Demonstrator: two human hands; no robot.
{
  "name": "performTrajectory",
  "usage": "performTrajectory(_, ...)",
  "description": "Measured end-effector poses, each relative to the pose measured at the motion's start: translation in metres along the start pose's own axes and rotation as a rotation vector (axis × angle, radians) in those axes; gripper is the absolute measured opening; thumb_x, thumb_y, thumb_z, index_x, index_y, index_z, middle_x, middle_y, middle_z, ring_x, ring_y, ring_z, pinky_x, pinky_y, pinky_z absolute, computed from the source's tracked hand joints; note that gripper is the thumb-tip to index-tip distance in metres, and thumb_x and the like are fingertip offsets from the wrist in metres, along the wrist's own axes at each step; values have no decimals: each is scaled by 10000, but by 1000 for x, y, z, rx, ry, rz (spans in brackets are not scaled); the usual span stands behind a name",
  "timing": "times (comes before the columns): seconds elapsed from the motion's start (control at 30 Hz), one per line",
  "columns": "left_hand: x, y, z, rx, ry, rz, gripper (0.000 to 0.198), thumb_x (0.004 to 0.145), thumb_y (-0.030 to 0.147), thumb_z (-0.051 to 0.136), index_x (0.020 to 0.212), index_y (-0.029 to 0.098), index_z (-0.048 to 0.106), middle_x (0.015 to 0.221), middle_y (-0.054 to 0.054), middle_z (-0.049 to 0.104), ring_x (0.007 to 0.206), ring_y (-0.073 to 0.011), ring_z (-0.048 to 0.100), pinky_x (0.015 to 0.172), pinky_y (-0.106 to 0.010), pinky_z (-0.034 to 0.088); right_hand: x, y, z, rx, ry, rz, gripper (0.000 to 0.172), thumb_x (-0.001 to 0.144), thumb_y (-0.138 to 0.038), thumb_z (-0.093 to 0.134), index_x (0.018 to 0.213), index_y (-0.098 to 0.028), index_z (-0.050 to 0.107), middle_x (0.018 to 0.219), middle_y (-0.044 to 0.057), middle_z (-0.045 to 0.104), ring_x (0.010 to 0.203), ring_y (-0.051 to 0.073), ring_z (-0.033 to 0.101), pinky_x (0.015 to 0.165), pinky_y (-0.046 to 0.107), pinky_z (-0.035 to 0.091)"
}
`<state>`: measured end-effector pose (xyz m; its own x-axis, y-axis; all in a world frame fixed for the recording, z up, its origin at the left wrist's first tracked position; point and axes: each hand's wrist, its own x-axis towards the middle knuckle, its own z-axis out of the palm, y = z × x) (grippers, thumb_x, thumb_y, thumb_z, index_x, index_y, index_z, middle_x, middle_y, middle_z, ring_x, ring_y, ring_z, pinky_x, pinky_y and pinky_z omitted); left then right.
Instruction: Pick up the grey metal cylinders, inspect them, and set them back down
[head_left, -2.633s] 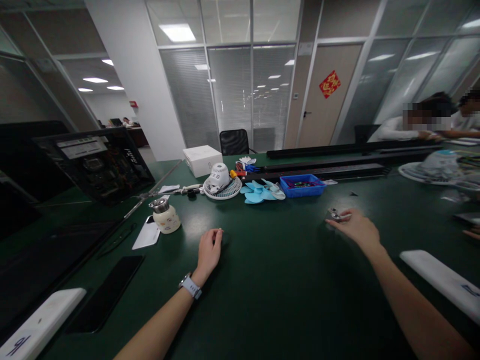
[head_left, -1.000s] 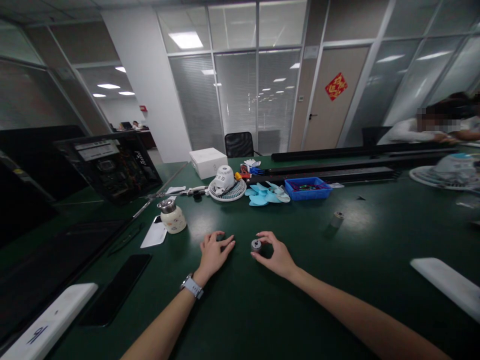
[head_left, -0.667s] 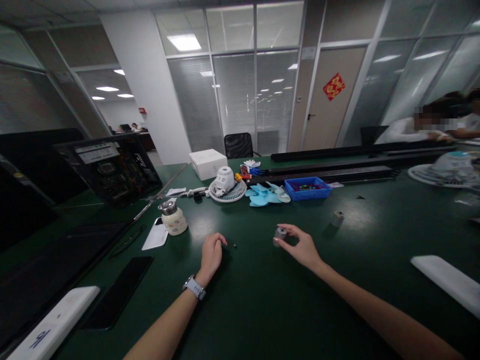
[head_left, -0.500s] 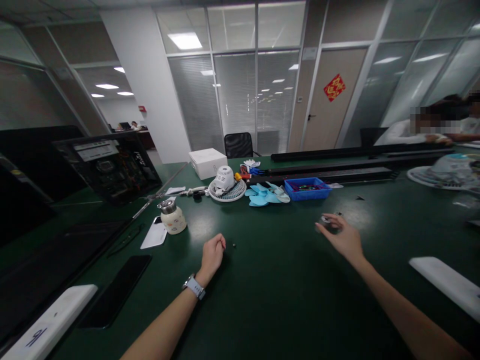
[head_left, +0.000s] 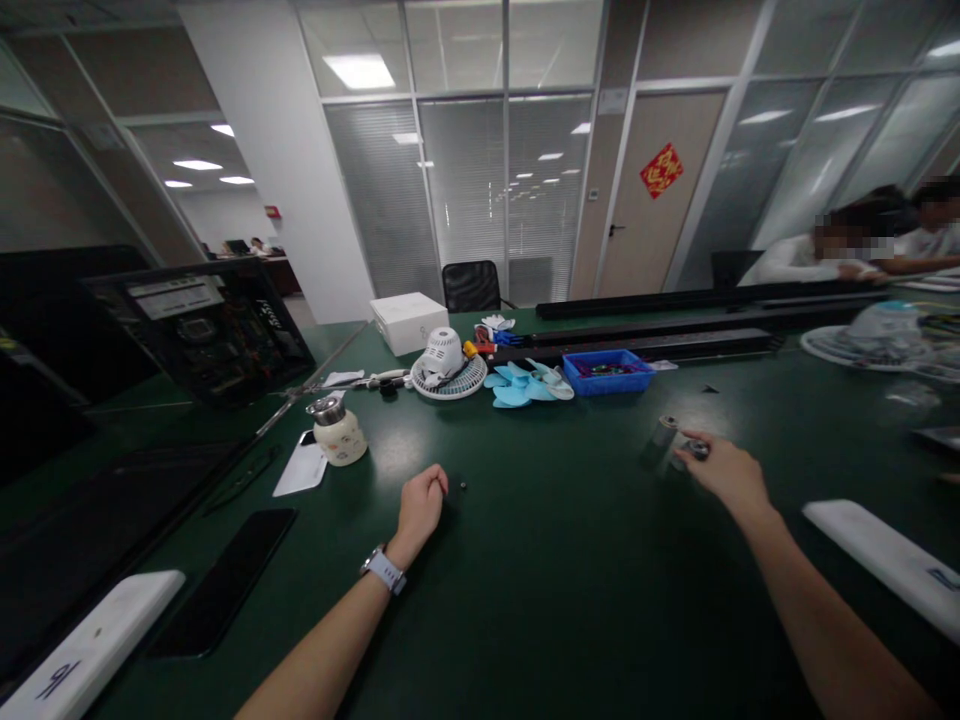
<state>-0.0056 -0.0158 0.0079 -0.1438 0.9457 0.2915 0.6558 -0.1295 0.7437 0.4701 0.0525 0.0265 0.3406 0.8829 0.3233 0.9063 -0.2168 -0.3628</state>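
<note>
My right hand [head_left: 726, 474], on the right of the green table [head_left: 555, 570], has thumb and fingers pinched round a small silvery metal cylinder [head_left: 697, 450], partly hidden by the fingers. Just left of the fingertips stands a second small grey cylinder [head_left: 664, 432], upright and apart from them. My left hand [head_left: 420, 505] rests closed on the table, a watch [head_left: 384, 570] on its wrist. Its curled fingers hide whatever may be inside. A tiny dark round piece [head_left: 463, 486] lies just right of this fist.
Behind are a white fan part [head_left: 442, 352], blue fan blades [head_left: 517, 385], a blue tray [head_left: 611, 372] and a white box [head_left: 409, 322]. A bottle [head_left: 339, 432] and black phone-like slab [head_left: 225, 580] lie left. White bars [head_left: 97, 640] [head_left: 877, 555] flank me. People sit far right.
My right hand has moved right, still pinching a cylinder. The other cylinder now stands uncovered to its left. My left hand stays closed in place. The view has shifted slightly.
</note>
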Motion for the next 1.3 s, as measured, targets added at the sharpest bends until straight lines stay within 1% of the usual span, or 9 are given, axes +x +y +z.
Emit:
performTrajectory(0.2, 0, 0, 0, 2, -2, 1, 208, 712, 171, 338, 585, 213, 497, 517, 19, 489, 550, -162, 495, 562, -253, 326, -16, -28, -19, -94, 40, 17, 810, 751, -467, 621, 1425, -106, 353, 1113, 215, 640, 1009, 378, 607, 849, 511, 428)
performTrajectory(0.33, 0, 1, 1, 2, 21, -27, 210, 723, 167, 341, 591, 214, 497, 498, 24, 476, 528, -160, 485, 547, -251, 310, -58, -95, -23, 105, 264, -355, 630, 830, -497, 542, 1355, -160, 457, 1242, 167, 583, 1158, 330, 519, 981, 503, 338)
performTrajectory(0.43, 0, 2, 0, 14, 41, -61, 214, 732, 163, 343, 597, 214, 500, 492, 26, 472, 515, -159, 479, 540, -251, 303, -95, -161, -1, 338, -150, -731, 474, 867, -510, 507, 1257, -248, 569, 1048, 67, 666, 953, 222, 603, 872, 392, 423)
performTrajectory(0.53, 1, 3, -2, 39, 62, -80, 213, 733, 153, 350, 600, 212, 505, 495, 27, 474, 512, -156, 475, 540, -251, 300, -120, -218, 33, 441, -441, -825, 488, 821, -541, 576, 1232, -280, 609, 884, 25, 666, 772, 176, 603, 719, 321, 447)
performTrajectory(0.77, 1, 4, -2, 78, 46, -98, 217, 736, 134, 357, 602, 204, 512, 496, 33, 469, 508, -143, 460, 536, -244, 282, -137, -269, 70, 425, -475, -768, 218, 825, -432, 628, 960, -312, 750, 810, 7, 638, 736, 143, 589, 656, 263, 422)
performTrajectory(0.9, 1, 4, -1, 88, 29, -101, 218, 740, 122, 357, 606, 201, 510, 502, 33, 474, 520, -139, 467, 543, -239, 287, -119, -238, 50, 569, -445, -756, 186, 848, -369, 617, 926, -268, 753, 903, 21, 678, 795, 141, 618, 720, 263, 466)
performTrajectory(1.0, 1, 3, -1, 100, 25, -97, 218, 741, 113, 358, 615, 200, 513, 508, 33, 480, 523, -137, 469, 546, -238, 286, -84, -178, 18, 623, -271, -711, 217, 874, -355, 572, 957, -249, 742, 968, 29, 710, 894, 172, 647, 822, 308, 490)
performTrajectory(1.17, 2, 3, -1, 113, 3, -108, 217, 748, 113, 363, 625, 200, 519, 503, 36, 484, 521, -136, 476, 541, -236, 279, -22, -50, -28, 307, 140, -412, 279, 876, -320, 522, 1023, -222, 738, 1043, 59, 723, 948, 233, 664, 828, 359, 500)
performTrajectory(1.3, 3, 3, -1, 135, -6, -120, 216, 751, 116, 366, 623, 200, 520, 498, 37, 484, 515, -135, 478, 539, -234, 280, -6, 3, -31, 49, 143, -226, 280, 849, -322, 548, 1014, -223, 751, 947, 78, 742, 807, 264, 679, 686, 356, 496)
